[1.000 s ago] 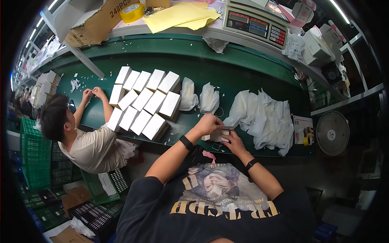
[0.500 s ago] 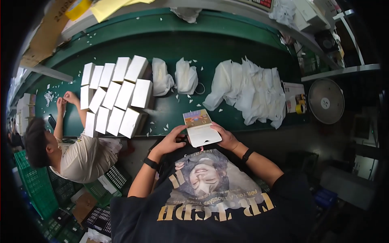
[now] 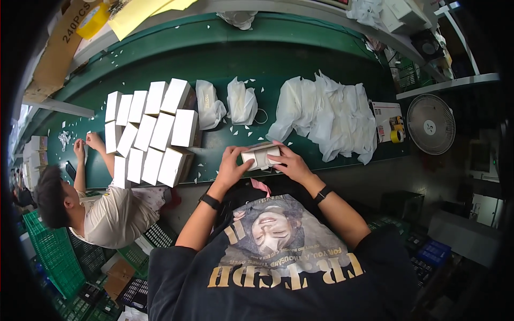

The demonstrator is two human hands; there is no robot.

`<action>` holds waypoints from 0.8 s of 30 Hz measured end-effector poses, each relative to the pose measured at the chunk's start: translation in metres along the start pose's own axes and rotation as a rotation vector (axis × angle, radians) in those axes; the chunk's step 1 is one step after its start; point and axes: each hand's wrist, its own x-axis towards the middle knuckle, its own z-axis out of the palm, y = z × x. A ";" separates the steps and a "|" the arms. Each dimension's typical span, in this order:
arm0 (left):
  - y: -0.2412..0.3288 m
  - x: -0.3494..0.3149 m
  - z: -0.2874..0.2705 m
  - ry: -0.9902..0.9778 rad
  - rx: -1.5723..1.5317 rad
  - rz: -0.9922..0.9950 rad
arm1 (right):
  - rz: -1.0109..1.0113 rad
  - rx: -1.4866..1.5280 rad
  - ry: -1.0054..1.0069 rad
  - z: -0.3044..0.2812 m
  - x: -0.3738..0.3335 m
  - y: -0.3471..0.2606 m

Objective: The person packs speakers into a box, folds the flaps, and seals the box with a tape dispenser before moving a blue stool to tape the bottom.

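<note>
Between my hands, just over the table's near edge, is a small white cardboard box [image 3: 261, 155], its end opened and its inside showing. My left hand [image 3: 233, 167] grips the box's left side, with the thumb at the opening. On the right side my right hand [image 3: 293, 162] holds it, thumb also by the opening. Beyond the box lie two items wrapped in thin white bags [image 3: 210, 104] [image 3: 242, 100]. To the left stand rows of white boxes [image 3: 152, 134]. At the right is a row of white-bagged items [image 3: 326, 117].
The green table [image 3: 225, 56] carries scattered white paper scraps. A co-worker [image 3: 115, 214] sits at the left with both hands on the table. At the right end are a roll of yellow tape [image 3: 397, 136] and a round fan [image 3: 430, 124]. Green crates [image 3: 53, 251] stand lower left.
The box has tipped so its opened end now faces me, and its printed flap no longer shows. Both my hands have moved up a little and closed in on its sides.
</note>
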 end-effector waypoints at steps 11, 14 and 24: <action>0.037 0.024 -0.015 -0.032 -0.188 -0.248 | -0.061 -0.384 0.171 -0.008 0.009 -0.014; 0.037 0.024 -0.014 -0.128 -0.418 -0.381 | -0.022 -0.369 0.190 -0.002 0.003 -0.017; 0.049 0.027 -0.030 -0.143 -1.230 -0.738 | 0.871 0.933 0.038 -0.034 0.033 0.014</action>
